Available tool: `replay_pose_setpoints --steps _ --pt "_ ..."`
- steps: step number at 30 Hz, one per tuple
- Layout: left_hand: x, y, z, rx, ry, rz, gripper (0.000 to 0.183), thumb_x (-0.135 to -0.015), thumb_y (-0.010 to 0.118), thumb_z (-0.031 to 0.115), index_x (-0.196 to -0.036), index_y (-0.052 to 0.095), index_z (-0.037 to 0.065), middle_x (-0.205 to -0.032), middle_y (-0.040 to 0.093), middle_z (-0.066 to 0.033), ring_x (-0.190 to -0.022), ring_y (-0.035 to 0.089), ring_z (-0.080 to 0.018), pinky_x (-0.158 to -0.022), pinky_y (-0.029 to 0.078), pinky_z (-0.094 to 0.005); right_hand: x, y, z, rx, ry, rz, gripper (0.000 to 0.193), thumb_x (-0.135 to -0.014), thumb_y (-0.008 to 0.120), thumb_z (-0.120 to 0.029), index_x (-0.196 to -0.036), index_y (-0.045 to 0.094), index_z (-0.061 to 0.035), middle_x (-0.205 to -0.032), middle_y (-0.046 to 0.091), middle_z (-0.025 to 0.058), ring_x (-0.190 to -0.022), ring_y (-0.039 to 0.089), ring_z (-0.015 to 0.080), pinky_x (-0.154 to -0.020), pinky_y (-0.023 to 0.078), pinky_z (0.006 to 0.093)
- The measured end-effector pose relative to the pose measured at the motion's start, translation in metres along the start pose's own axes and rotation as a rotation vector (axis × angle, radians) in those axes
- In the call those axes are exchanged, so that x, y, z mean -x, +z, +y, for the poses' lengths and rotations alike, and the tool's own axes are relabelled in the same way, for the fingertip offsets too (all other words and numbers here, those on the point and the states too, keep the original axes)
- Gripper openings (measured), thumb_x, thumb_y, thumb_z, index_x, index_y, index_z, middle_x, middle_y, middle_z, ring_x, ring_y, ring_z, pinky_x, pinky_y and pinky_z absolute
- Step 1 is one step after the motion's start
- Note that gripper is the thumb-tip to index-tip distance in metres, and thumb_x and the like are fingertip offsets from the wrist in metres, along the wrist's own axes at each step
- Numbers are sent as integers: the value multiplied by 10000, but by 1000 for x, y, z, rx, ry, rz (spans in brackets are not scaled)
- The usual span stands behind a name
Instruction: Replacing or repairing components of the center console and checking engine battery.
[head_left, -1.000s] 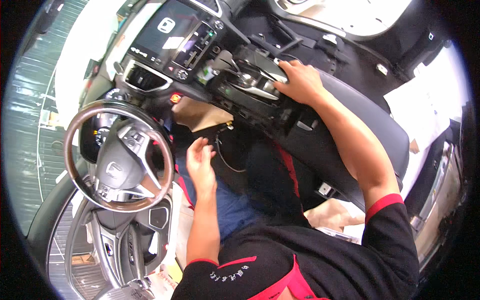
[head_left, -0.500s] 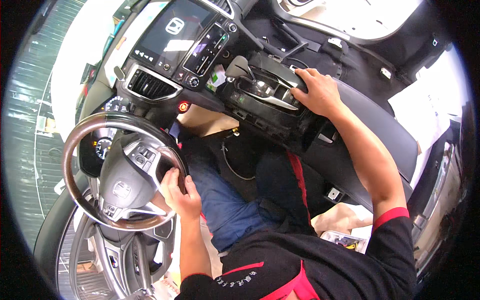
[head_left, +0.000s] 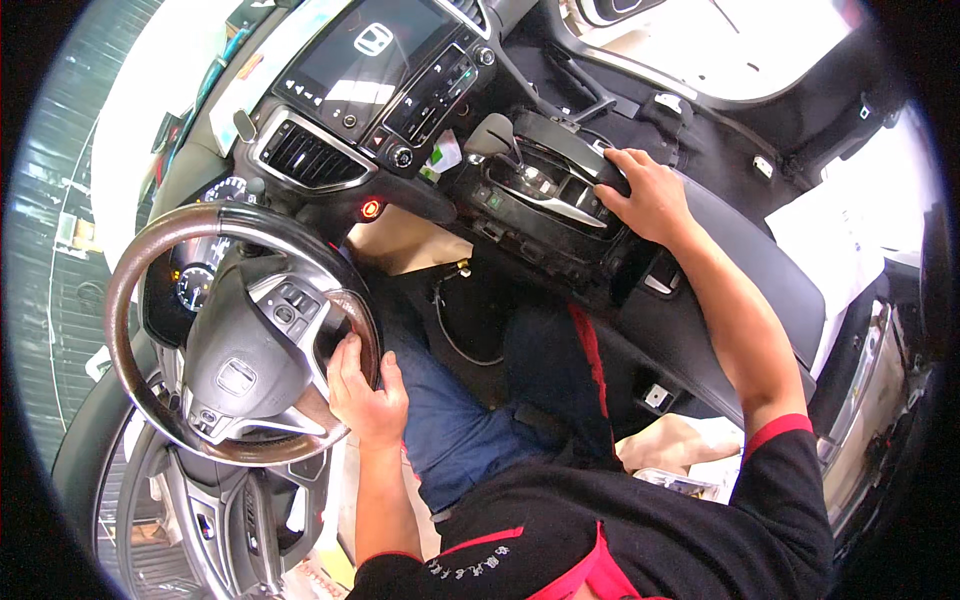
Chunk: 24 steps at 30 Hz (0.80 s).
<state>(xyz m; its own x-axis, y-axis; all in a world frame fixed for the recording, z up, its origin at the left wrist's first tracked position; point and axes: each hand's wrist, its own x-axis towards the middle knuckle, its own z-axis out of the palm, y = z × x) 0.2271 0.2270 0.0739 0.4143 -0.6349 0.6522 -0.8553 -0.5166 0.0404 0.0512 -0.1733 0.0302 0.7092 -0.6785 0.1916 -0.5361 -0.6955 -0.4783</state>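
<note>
My left hand holds the right side of the brown and black steering wheel, its fingers over the rim and its thumb apart. My right hand grips the dark trim at the rear of the centre console. Its fingertips lie over the far side, and its thumb presses the near side. Just ahead of that hand stands the grey gear lever, untouched. Beneath the right wrist, the front of the black armrest begins. The palm hides part of the console.
A lit touchscreen and an air vent are ahead. A red-lit round button glows by the wheel. Bare black flooring shows at the passenger side, without a seat. Beige sheeting hangs under the dash.
The view has shifted slightly, so the wheel sits lower and further left in the picture. Both hands keep their places on the wheel and the console trim.
</note>
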Motion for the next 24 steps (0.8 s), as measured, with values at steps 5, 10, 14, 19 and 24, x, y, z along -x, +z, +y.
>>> replay_pose_setpoints --steps 5,10,14,19,24 --pt "-1 -2 3 -4 -3 0 531 -816 779 133 -1277 554 -4 -1176 659 -200 -1057 639 -394 -914 528 -469 -1 3 3 23 -58 65 574 -864 673 -418 -1342 598 -109 -1231 650 187 -1026 665 414 -921 525 493" --pt "-3 0 4 2 -1 14 524 -813 781 130 -1268 559 -7 -1168 659 -204 -1044 642 -399 -907 530 -471 -2 6 2 16 -64 85 578 -881 659 -412 -1359 576 -97 -1237 636 191 -1048 657 408 -910 528 494" --pt "-2 1 4 54 -33 4 499 -824 752 99 -1267 567 -38 -1181 644 -239 -1066 630 -431 -938 506 -465 -3 9 3 22 -84 83 578 -888 655 -408 -1355 565 -78 -1207 634 190 -1035 657 401 -891 531 496" --pt "-2 -1 6 17 -84 -41 574 -809 771 124 -1311 534 -25 -1167 649 -245 -1043 637 -437 -911 521 -476 -4 -7 -6 45 -35 -33 557 -894 658 -378 -1345 568 -65 -1262 610 187 -1088 637 391 -925 516 482" --pt "-8 -3 18 -23 -274 -181 686 -804 784 156 -1383 470 -35 -1139 655 -272 -999 649 -464 -885 528 -484 -5 -2 1 -19 -49 -2 557 -891 674 -348 -1356 562 -65 -1323 591 183 -1164 611 381 -958 504 469"
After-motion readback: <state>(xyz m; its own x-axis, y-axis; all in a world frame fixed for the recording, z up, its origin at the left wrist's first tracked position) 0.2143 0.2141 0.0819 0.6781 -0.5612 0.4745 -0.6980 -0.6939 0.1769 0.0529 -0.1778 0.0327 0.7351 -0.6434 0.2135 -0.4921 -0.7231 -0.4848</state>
